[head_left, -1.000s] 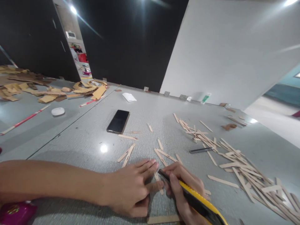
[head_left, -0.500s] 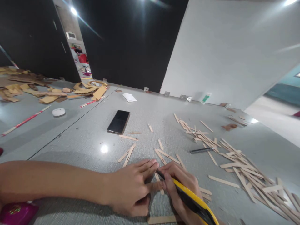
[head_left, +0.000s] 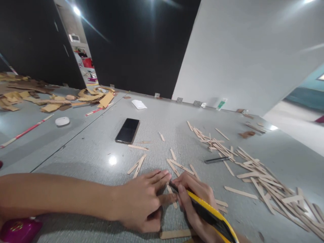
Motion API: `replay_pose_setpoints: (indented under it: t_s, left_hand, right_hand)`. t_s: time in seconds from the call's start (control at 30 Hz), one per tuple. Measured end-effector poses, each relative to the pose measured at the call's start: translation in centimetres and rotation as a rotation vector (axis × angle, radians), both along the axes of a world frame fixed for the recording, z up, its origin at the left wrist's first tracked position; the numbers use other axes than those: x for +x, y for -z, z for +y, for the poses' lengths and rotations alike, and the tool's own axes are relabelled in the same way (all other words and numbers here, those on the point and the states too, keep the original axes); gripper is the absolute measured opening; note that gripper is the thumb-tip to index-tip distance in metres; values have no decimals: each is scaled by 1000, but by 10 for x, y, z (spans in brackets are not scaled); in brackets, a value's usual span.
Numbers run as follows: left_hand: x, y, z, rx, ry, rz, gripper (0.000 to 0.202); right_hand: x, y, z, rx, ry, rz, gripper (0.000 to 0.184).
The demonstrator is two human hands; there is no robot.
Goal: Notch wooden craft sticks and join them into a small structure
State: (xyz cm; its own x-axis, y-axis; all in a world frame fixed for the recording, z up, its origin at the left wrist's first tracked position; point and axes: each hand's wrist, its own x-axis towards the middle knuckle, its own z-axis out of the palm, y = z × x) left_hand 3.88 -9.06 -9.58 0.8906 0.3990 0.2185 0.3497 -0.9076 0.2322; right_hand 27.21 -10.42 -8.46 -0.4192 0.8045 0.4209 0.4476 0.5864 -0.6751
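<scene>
My right hand (head_left: 196,195) is closed around a yellow and black utility knife (head_left: 211,216), its tip angled down at a small wooden craft stick (head_left: 174,201) on the grey table. My left hand (head_left: 149,200) presses that stick down, fingertips by the knife's tip and thumb lower along the stick. Part of the stick is covered by my fingers. Just beyond my hands lie cut sticks with small slots, among them a slotted craft stick (head_left: 181,166) and a pair forming a narrow V (head_left: 138,166). Near my wrist rests a wider stick (head_left: 177,233).
A loose pile of craft sticks (head_left: 268,182) spreads to the right, with a dark thin tool (head_left: 217,160) beside it. A phone (head_left: 128,130), folded white paper (head_left: 139,104) and a white earbud case (head_left: 62,121) lie farther off. Torn cardboard scraps (head_left: 55,101) sit back left.
The view has shifted very slightly. My hands, the knife and the stick stay in nearly the same place.
</scene>
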Motion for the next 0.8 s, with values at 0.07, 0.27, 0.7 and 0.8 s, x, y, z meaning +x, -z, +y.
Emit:
replay_pose_setpoints:
  t_s: [0.07,0.27,0.7,0.8]
  left_hand:
    - [-1,0,0,8,0,-1,73]
    - [-1,-1,0,45,-14,3,73]
    - [-1,0,0,30,21,15,73]
    - [-1,2,1,16,21,18,75]
  right_hand:
    - [-1,-1,-1,-1,4,5,29]
    - [0,-4,-1,11,8,7,30]
    - [1,-9,-9,-54,101,95,34]
    - [0,-6,-5,-56,62,109,34]
